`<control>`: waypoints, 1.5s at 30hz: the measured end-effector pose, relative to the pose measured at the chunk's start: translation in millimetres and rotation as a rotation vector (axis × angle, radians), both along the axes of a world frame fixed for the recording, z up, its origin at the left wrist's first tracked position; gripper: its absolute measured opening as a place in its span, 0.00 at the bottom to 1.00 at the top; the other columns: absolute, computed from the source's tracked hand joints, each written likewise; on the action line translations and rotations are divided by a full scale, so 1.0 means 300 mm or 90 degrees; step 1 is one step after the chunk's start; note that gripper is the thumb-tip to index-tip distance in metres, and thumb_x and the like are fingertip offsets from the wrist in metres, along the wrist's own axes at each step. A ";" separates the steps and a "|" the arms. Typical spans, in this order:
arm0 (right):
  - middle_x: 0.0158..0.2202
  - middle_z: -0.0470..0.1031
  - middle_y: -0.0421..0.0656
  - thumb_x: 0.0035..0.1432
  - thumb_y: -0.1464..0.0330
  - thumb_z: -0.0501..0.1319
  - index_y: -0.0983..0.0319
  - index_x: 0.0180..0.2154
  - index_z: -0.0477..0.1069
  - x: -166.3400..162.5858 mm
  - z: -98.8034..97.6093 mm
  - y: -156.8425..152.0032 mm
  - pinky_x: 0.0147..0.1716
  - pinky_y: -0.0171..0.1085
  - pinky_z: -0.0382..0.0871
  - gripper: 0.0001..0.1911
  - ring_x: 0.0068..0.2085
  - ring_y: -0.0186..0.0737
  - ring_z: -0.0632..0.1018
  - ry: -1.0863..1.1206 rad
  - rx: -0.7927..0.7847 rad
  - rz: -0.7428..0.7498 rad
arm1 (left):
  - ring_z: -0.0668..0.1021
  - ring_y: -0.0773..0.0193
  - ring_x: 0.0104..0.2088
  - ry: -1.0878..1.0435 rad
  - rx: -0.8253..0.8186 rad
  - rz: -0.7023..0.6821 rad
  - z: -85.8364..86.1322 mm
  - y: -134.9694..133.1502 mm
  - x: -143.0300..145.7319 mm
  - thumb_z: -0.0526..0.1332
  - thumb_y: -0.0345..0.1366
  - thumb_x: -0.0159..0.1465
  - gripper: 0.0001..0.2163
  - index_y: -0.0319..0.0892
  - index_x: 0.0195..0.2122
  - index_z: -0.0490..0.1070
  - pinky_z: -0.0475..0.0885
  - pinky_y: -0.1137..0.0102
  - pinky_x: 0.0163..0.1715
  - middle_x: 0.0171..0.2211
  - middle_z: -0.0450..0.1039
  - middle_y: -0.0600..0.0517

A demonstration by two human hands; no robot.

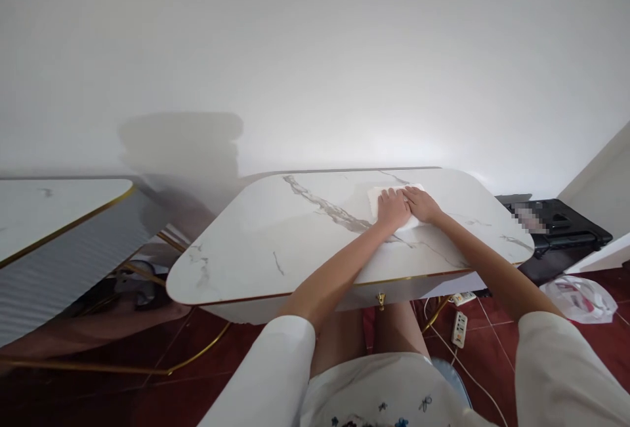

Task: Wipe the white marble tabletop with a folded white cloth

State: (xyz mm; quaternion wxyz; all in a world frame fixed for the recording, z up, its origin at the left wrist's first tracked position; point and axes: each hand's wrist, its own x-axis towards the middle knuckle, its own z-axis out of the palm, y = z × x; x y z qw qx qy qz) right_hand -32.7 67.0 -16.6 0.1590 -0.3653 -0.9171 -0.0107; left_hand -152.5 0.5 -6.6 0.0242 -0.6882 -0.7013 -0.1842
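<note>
A white cloth [375,201] lies flat on the white marble-patterned tabletop [256,243], right of its middle and beside a grey vein. My left hand [392,208] presses down on it with the fingers bent over its surface. Close against it, my right hand [422,204] also bears on the cloth, its fingertips touching the left hand. Both palms face down, hiding much of the cloth. Gold trim runs along the table's front edge, where a small gold knob [380,301] sits on the drawer front.
A second white table [59,204] with gold trim stands at left. At right are a black case [566,223] and a clear plastic bag [581,297] on the red tiled floor. A power strip [459,329] and white cables lie beneath. The wall [315,73] meets the table's back.
</note>
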 end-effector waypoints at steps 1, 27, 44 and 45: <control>0.53 0.72 0.52 0.65 0.72 0.45 0.66 0.57 0.66 -0.014 0.008 0.023 0.53 0.46 0.65 0.23 0.53 0.49 0.71 -0.008 0.000 -0.007 | 0.66 0.48 0.57 -0.004 0.001 0.005 0.000 0.029 -0.010 0.48 0.36 0.68 0.18 0.37 0.55 0.65 0.61 0.58 0.56 0.56 0.67 0.40; 0.64 0.65 0.47 0.67 0.69 0.44 0.61 0.64 0.61 -0.188 0.004 0.414 0.62 0.46 0.60 0.26 0.64 0.47 0.65 -0.008 -0.021 -0.148 | 0.66 0.54 0.60 -0.020 0.045 -0.001 -0.015 0.466 -0.173 0.47 0.33 0.68 0.19 0.37 0.57 0.67 0.58 0.60 0.60 0.58 0.68 0.41; 0.64 0.65 0.47 0.66 0.70 0.43 0.63 0.63 0.62 -0.060 -0.046 0.549 0.64 0.48 0.57 0.27 0.64 0.44 0.65 0.014 0.003 -0.145 | 0.68 0.51 0.55 -0.060 0.066 -0.011 -0.005 0.537 -0.065 0.49 0.34 0.67 0.16 0.36 0.50 0.70 0.60 0.59 0.56 0.52 0.71 0.41; 0.64 0.64 0.48 0.66 0.71 0.43 0.64 0.63 0.62 -0.061 -0.047 0.546 0.64 0.48 0.57 0.27 0.65 0.45 0.64 0.008 0.003 -0.150 | 0.67 0.51 0.56 -0.062 0.063 -0.014 -0.005 0.534 -0.066 0.48 0.34 0.68 0.16 0.36 0.51 0.69 0.60 0.58 0.56 0.53 0.70 0.41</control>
